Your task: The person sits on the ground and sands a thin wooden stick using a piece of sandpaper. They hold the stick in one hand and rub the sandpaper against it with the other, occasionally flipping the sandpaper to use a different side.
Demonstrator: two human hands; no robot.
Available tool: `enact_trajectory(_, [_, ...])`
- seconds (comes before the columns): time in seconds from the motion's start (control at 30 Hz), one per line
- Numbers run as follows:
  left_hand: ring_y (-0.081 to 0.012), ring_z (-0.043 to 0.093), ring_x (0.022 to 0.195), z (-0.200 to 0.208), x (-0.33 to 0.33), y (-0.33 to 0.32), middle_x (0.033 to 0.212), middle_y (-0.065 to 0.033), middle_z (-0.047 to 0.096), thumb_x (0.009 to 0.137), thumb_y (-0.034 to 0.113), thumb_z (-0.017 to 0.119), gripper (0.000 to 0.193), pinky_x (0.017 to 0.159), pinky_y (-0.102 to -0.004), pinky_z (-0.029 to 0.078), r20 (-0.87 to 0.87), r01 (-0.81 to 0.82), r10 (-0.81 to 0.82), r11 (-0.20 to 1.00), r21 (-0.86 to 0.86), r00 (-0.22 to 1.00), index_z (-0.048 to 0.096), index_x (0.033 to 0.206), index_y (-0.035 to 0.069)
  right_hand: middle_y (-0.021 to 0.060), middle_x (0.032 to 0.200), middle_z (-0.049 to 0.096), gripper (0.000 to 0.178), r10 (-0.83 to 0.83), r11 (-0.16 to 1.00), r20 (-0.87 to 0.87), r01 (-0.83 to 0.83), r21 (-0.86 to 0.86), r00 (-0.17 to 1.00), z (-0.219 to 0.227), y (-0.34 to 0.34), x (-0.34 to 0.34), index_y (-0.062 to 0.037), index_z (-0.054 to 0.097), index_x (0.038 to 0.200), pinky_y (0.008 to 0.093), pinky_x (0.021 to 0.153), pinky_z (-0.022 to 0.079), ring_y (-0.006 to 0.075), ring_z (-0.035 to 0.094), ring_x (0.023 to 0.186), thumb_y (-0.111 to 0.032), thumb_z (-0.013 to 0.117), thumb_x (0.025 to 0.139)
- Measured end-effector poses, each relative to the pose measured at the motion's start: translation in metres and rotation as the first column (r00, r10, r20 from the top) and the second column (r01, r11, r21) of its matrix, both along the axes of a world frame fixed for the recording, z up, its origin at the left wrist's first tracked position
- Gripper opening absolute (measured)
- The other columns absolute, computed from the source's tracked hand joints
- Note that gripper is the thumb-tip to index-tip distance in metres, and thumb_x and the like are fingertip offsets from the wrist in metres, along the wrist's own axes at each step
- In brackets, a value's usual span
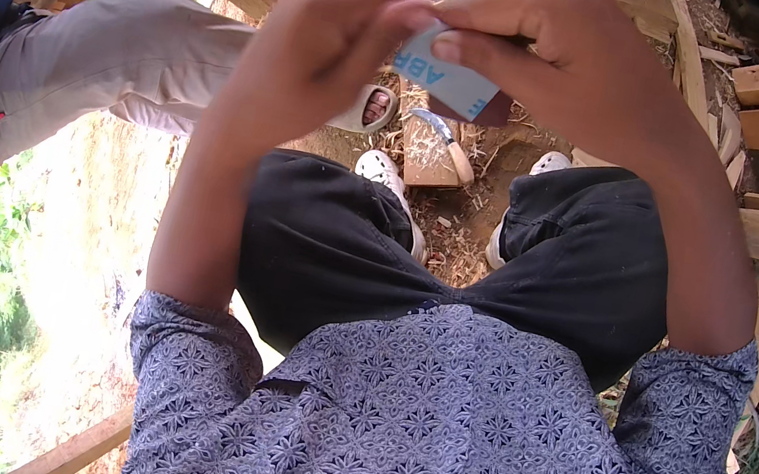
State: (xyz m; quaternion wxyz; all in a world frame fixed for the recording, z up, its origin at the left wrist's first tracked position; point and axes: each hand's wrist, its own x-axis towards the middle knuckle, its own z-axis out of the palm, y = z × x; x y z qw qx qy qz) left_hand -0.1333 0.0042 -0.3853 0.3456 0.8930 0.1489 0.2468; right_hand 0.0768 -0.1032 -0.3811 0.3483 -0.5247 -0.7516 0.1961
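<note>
the right hand (pixel 574 53) pinches a white sheet (pixel 453 80) with thumb and fingers, a brown part showing at its lower edge. the left hand (pixel 332 46) is at the sheet's other end; i cannot tell whether it grips. the sheet is held up over a board (pixel 427 170), where a knife (pixel 458 162) lies among shavings (pixel 427 151). another person's leg (pixel 134 47) is at left.

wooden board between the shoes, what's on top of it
A curved knife and scattered shavings lie on the wooden board. Its far part is hidden behind the held sheet, so anything there can't be seen.
</note>
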Motion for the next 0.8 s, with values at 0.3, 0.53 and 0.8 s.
enact_trajectory(0.3, [-0.0005,0.031,0.05,0.004,-0.004,-0.003,0.055,0.009,0.037,0.103,0.026,0.057,0.037,0.045,-0.0226,0.022,0.011,-0.072,0.075,0.986,-0.148,0.997,0.063,0.074,0.003,0.0115,0.088,0.074,0.028,-0.04,0.995,-0.014,0.039,-0.088,0.999,0.009,-0.005,-0.003,0.0005,0.07,0.116,0.0284,0.068,0.058,0.0156,0.072,0.077,-0.017,0.067,0.095])
enact_trajectory(0.53, [-0.0064,0.044,0.059,0.007,-0.036,0.027,0.064,0.003,0.047,0.106,0.023,0.046,0.03,0.052,-0.0253,0.034,-0.021,-0.109,0.107,0.979,-0.171,0.994,0.061,0.093,0.0,0.0093,0.085,0.072,0.026,-0.032,0.993,0.101,0.019,0.119,0.994,-0.004,0.001,0.012,0.0001,0.071,0.113,0.0283,0.066,0.058,0.0173,0.072,0.076,-0.018,0.067,0.095])
enact_trajectory(0.8, [-0.0039,0.039,0.061,0.01,-0.042,0.04,0.066,0.0035,0.044,0.105,0.036,0.05,0.04,0.054,-0.0239,0.03,0.106,-0.236,0.257,0.956,-0.176,0.961,0.06,0.096,-0.002,0.0101,0.087,0.072,0.027,-0.082,0.991,0.147,0.065,0.12,0.986,-0.015,-0.004,0.037,-0.0015,0.071,0.116,0.0285,0.059,0.06,0.0163,0.073,0.074,-0.019,0.064,0.097])
